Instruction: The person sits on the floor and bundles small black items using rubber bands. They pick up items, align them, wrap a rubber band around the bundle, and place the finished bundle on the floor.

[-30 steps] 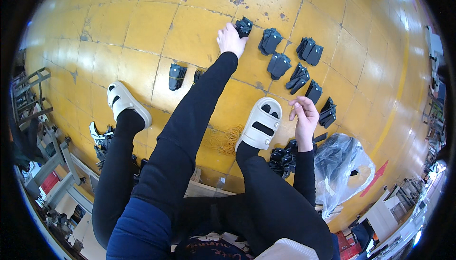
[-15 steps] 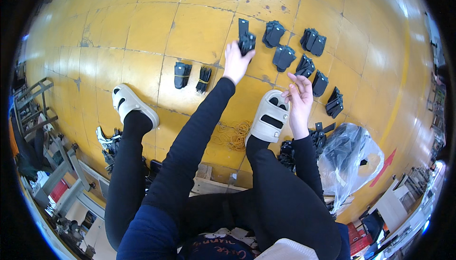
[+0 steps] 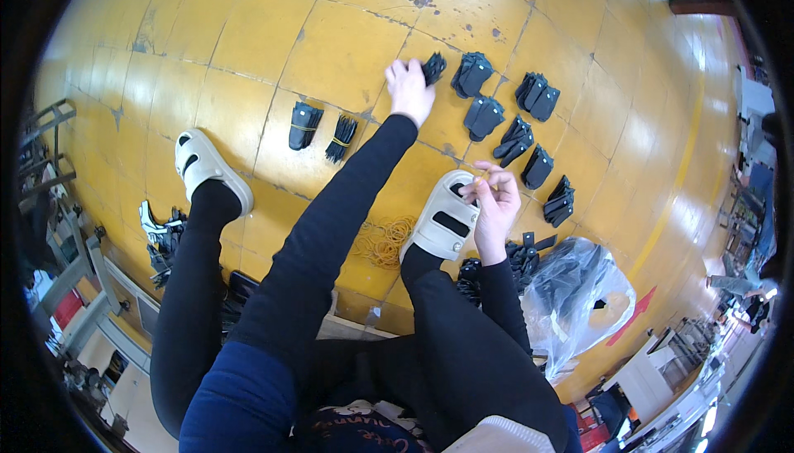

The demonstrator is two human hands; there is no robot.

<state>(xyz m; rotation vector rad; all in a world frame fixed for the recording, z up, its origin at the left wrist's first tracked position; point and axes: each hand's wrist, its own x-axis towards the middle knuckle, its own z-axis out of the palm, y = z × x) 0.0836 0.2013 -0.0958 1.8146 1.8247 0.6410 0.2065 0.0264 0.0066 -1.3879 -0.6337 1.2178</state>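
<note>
My left hand [image 3: 409,94] is stretched out over the floor, its fingers closed on a small bundle of black strips [image 3: 433,68]. The hand partly hides the bundle. Above the toe of my right sandal [image 3: 442,220], my right hand [image 3: 498,209] is held up with thumb and fingers pinched. What it pinches is too small to make out. Left of my left hand lie two bundles, one of wide black pieces [image 3: 304,125] and one of thin black strips [image 3: 341,139], each tied with a yellow band. A loose heap of yellow rubber bands [image 3: 384,240] lies between my feet.
Several stacks of flat black pieces [image 3: 483,116] lie on the yellow tiled floor to the right. A clear plastic bag [image 3: 579,292] of dark pieces stands beside my right leg. More black parts [image 3: 523,261] lie by my right forearm. Metal frames [image 3: 95,287] stand at left.
The view has shifted slightly. The black strip that stuck out beyond my left hand no longer shows separately from the bundle. My right hand's fingers have drawn closer together.
</note>
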